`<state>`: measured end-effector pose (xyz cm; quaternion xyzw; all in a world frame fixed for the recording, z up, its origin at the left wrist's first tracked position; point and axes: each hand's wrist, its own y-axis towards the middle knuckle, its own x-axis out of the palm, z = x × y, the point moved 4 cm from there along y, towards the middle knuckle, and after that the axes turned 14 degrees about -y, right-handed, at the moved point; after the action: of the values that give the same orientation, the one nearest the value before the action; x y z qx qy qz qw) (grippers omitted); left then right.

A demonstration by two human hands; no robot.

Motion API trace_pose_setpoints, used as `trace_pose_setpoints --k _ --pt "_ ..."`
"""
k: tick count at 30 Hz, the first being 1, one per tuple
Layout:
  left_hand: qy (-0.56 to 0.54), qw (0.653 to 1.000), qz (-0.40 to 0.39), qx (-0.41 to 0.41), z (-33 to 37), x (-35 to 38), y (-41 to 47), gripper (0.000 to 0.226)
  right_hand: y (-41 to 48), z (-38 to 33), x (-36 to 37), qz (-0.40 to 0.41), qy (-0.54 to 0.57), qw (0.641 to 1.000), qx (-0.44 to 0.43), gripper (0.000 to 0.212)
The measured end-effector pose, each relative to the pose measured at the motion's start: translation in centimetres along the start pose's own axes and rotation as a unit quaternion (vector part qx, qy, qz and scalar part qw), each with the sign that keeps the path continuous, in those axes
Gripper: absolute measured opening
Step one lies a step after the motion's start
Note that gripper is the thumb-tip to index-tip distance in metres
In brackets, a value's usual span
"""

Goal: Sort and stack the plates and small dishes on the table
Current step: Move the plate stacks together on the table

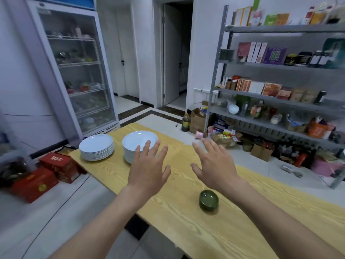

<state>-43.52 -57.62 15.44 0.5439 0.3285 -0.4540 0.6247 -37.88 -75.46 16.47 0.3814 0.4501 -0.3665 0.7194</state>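
Two stacks of white dishes stand at the far left end of the wooden table (233, 230): a low stack of flat plates (96, 147) and, to its right, a taller stack of deeper plates (137, 142). A small stack of dark green dishes (208, 201) sits alone nearer to me. My left hand (147, 165) hovers with fingers spread, its fingertips overlapping the taller white stack in view. My right hand (214, 163) is also spread flat above the table's middle. Both hands hold nothing.
Red boxes (46, 174) lie on the floor left of the table. A glass-door fridge (74, 71) stands behind the plates. A metal shelf rack (280, 90) full of goods runs along the right, with cardboard boxes (261, 150) beneath it.
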Motion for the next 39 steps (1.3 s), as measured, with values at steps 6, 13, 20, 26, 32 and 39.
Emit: trace_pose_setpoints --k 6,13,20,26,32,39 --pt "-0.018 0.999 0.025 -0.041 -5.1 -0.8 -1.1 0.060 3.2 -5.3 -0.4 0.018 0.014 0.999 -0.039 0.069" --pt "-0.007 0.997 0.024 -0.068 -11.3 1.1 1.8 0.063 9.9 -9.4 1.5 0.027 0.032 0.997 -0.058 0.068" --pt "-0.046 0.996 0.017 -0.074 -17.1 4.5 8.5 0.063 18.3 -11.6 5.1 0.025 0.086 0.994 -0.054 0.067" --pt "-0.055 0.996 0.010 -0.071 -21.3 7.3 13.7 0.061 24.1 -13.0 7.9 0.007 0.108 0.993 -0.051 0.067" --pt "-0.085 0.994 -0.005 -0.060 -25.8 10.5 17.7 0.060 28.3 -14.6 10.5 -0.022 0.111 0.993 -0.036 0.067" --pt "-0.244 0.961 -0.054 -0.116 -34.1 16.3 21.4 0.065 33.0 -17.5 15.6 -0.084 0.277 0.956 0.044 0.069"
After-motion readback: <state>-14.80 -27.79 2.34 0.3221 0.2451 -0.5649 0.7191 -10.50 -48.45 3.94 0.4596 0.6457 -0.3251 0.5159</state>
